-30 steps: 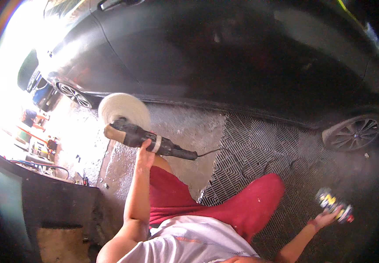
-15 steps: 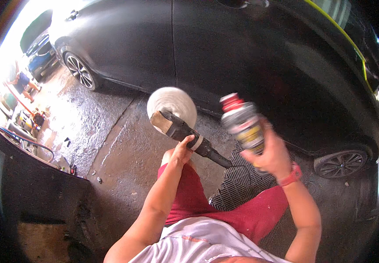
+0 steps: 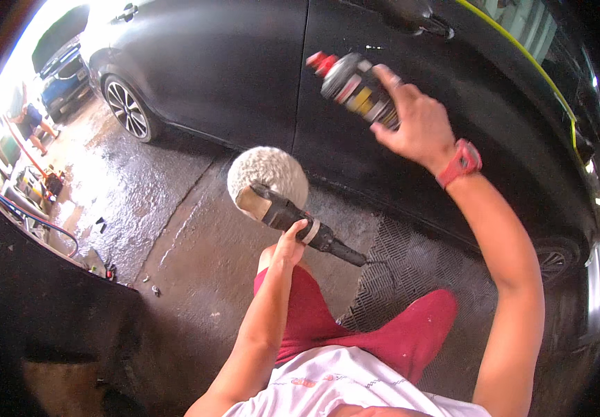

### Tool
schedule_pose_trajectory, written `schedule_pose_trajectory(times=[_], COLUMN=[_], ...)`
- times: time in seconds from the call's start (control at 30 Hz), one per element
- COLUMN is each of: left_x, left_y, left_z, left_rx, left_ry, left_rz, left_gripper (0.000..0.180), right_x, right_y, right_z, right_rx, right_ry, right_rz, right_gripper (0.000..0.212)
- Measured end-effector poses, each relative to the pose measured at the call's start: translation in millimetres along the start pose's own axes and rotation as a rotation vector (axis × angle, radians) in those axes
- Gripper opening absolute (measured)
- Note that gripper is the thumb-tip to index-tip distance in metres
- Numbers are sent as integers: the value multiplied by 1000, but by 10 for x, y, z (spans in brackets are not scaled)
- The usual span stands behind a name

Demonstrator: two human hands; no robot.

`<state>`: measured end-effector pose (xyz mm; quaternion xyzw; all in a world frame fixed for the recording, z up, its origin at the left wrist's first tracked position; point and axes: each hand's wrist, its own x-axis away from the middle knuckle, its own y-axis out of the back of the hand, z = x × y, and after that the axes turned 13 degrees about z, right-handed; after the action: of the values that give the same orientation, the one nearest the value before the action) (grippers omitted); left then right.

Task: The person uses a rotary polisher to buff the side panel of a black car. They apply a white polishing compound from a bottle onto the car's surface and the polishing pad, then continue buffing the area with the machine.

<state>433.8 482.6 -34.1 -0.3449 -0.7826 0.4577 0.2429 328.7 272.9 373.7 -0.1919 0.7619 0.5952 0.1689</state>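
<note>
My left hand [image 3: 290,243] grips the body of a black car polisher [image 3: 286,214], which has a fluffy white wool pad [image 3: 272,170] facing the car. Its cord end points right, over the floor mat. Raised higher, my right hand [image 3: 421,128] is closed round a dark squeeze bottle [image 3: 362,94] with a red cap and a yellow-marked label. The bottle tilts, cap up and left, close to the black car door [image 3: 376,160]. A short row of small white dabs [image 3: 374,47] shows on the door panel just beyond the bottle.
A black patterned mat [image 3: 390,264] lies by the car on the wet concrete floor [image 3: 195,229]. Yellow tape [image 3: 522,55] edges the window. At far left stand a person [image 3: 29,121], a blue car [image 3: 67,87] and hoses. A dark panel [image 3: 43,299] fills the lower left.
My right hand has moved up and away from me with the bottle, nearer the door. White dabs now show on the door. The polisher's pad, blurred before, now looks sharp.
</note>
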Motion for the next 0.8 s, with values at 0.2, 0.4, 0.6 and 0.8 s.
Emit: schedule_pose_trajectory(times=[0.2, 0.4, 0.6, 0.8], left_x=[-29, -110, -80, -69], left_y=[77, 393, 272, 443], left_z=[-86, -171, -142, -248], left_rx=[4, 74, 55, 70], left_ry=[12, 18, 14, 17], left_rz=[-16, 5, -23, 15], left_gripper=[51, 50, 52, 53], right_x=[-275, -525, -720, -858], right_y=[79, 148, 123, 91], right_z=[127, 118, -64, 36], right_rx=[153, 94, 211, 119], right_ry=[286, 64, 183, 225], right_rz=[-76, -33, -63, -239], right_gripper=[102, 103, 104, 105])
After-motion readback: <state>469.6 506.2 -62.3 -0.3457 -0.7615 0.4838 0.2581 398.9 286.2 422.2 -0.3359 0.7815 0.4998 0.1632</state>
